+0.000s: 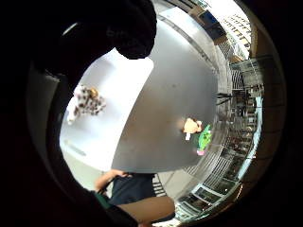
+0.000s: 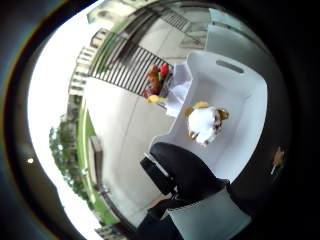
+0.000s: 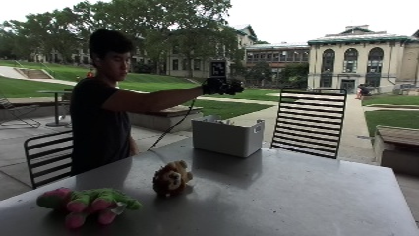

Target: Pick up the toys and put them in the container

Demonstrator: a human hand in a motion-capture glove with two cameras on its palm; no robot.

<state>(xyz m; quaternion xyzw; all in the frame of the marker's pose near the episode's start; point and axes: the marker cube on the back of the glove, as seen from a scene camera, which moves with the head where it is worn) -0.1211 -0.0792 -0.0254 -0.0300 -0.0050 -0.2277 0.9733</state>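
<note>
In the outside view my gloved right hand (image 3: 221,87) is held out above the white container (image 3: 225,137) at the far side of the table, fingers relaxed and holding nothing. A spotted white plush toy (image 1: 85,101) (image 2: 204,124) lies on the floor of the container (image 2: 245,100), below my palm. A black-gloved finger (image 2: 175,170) shows over the container's edge. Two toys lie on the grey table (image 3: 294,196) nearer the camera. One is a brown lion plush (image 3: 171,179) (image 1: 191,126). The other, a green and pink plush (image 3: 88,202) (image 1: 204,138), is by the front left corner.
A black slatted chair (image 3: 309,123) stands behind the table's far right side, and another chair (image 3: 49,152) is behind the person at the left. Bare tabletop lies between the container and the two toys.
</note>
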